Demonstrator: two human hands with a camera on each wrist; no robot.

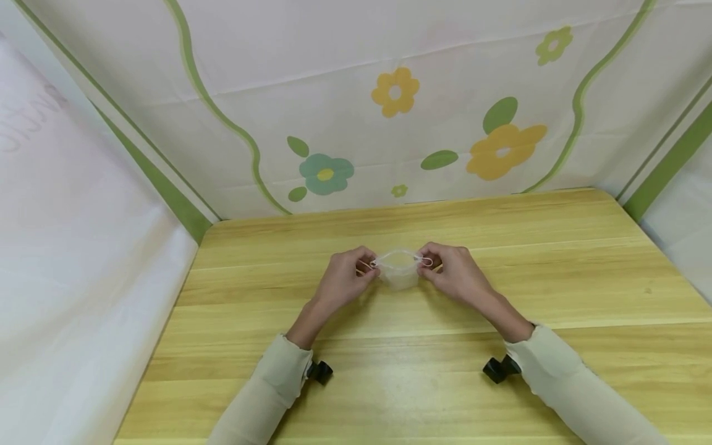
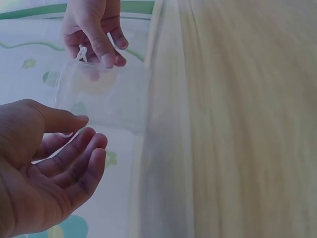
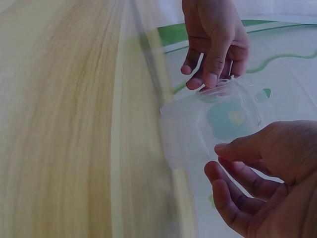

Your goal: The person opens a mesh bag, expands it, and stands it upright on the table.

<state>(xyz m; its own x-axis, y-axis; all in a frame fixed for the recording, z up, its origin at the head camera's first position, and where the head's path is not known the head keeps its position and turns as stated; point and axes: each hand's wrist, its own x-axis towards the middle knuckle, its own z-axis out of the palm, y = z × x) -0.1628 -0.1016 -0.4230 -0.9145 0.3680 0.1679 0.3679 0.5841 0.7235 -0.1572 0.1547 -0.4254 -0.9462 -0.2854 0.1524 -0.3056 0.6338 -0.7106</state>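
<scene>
A small see-through drawstring pouch point(image 1: 399, 281) is held up over the table between both hands, its mouth spread into an oval. My left hand point(image 1: 345, 278) pinches its left edge between thumb and fingers, beside a white cord loop point(image 1: 373, 264). On the opposite side my right hand point(image 1: 453, 271) pinches the other edge, where a second white cord point(image 1: 428, 262) sticks out. Through the clear pouch wall point(image 2: 111, 91) in the left wrist view, the flowered cloth shows faintly. The right wrist view has the pouch point(image 3: 185, 129) stretched between the two hands; nothing can be seen inside it.
Below the hands lies a light wood-grain table point(image 1: 389, 383). A white cloth backdrop point(image 1: 334, 80) with flowers and green vines rises behind its far edge, and another white cloth point(image 1: 83, 247) hangs at the left. Black camera mounts sit at both wrists.
</scene>
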